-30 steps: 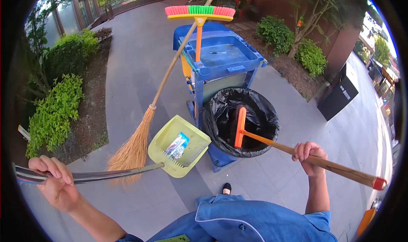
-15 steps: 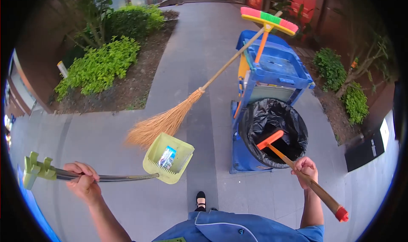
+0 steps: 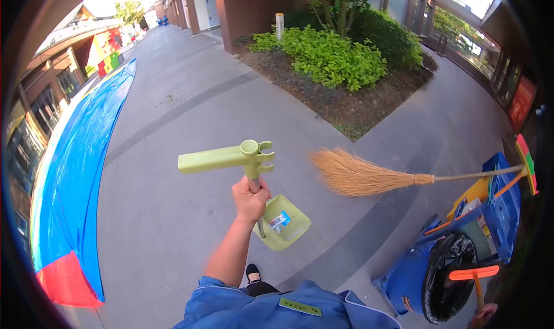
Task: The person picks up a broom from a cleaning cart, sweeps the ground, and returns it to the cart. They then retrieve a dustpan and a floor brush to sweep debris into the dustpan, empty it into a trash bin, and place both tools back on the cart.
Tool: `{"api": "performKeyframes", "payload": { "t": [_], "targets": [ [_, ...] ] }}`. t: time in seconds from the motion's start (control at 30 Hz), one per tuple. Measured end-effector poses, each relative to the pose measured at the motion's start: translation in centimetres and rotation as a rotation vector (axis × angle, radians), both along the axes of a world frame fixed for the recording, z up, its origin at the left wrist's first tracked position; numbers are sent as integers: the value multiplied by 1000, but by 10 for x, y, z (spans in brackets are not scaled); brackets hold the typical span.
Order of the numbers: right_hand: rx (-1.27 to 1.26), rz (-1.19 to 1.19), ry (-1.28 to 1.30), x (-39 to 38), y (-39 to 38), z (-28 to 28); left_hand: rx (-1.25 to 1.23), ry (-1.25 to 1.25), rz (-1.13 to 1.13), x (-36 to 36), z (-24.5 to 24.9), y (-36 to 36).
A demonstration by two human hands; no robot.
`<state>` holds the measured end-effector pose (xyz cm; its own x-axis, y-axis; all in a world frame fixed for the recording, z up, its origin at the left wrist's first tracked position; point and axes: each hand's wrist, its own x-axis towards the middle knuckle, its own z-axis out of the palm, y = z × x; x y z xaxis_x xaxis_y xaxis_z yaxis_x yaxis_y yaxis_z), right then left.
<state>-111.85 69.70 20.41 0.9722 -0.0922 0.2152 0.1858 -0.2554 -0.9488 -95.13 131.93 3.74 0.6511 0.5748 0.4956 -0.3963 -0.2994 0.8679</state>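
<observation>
Left arm stretched forward, forearm raised. The left hand is fisted tight round the dustpan pole, just under its green grip. The dustpan hangs below the fist, above the pavement. Wrapper inside; print unreadable. Shirt badge: unreadable. The right hand sits at the frame edge below the orange brush; cannot tell its grip.

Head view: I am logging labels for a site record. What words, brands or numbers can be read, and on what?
None can be read.
Green badge on the blue uniform: print too small.
Wrapper in the dustpan held by the left hand: print blurred.
White post by the shrubs: marks blurred.
</observation>
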Motion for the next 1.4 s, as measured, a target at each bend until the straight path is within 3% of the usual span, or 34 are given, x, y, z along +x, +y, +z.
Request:
{"api": "performKeyframes", "payload": {
  "t": [0.17,0.37,0.43,0.5,0.53,0.63,0.87,1.07,1.17,1.23,1.3,1.4],
  "targets": [
    [-132,45,53,49,113,10,-71,-37,186,-33,-48,111],
    [-238,183,397,155,220,-21,-382,125,317,-68,-113,245],
    [-58,204,321,182,291,-39,-502,162,388,-88,-129,286],
    [300,191,177,210,364,-71,-511,179,464,-109,-147,318],
    [296,325,191,235,376,-89,-519,198,528,-120,-153,334],
    [459,392,322,283,470,-111,-516,185,627,-149,-171,377],
    [510,891,451,411,677,-178,-459,203,954,-196,-163,482],
    [569,884,584,523,849,-276,-428,137,1219,-216,-137,569],
    [467,830,806,571,908,-318,-436,130,1298,-217,-117,593],
    [165,586,1247,598,955,-348,-436,69,1341,-219,-122,613],
    [402,607,1858,621,997,-391,-436,1,1365,-220,-133,638],
    [241,478,1979,622,1067,-430,-470,-8,1437,-211,-150,696]
  ]
}}
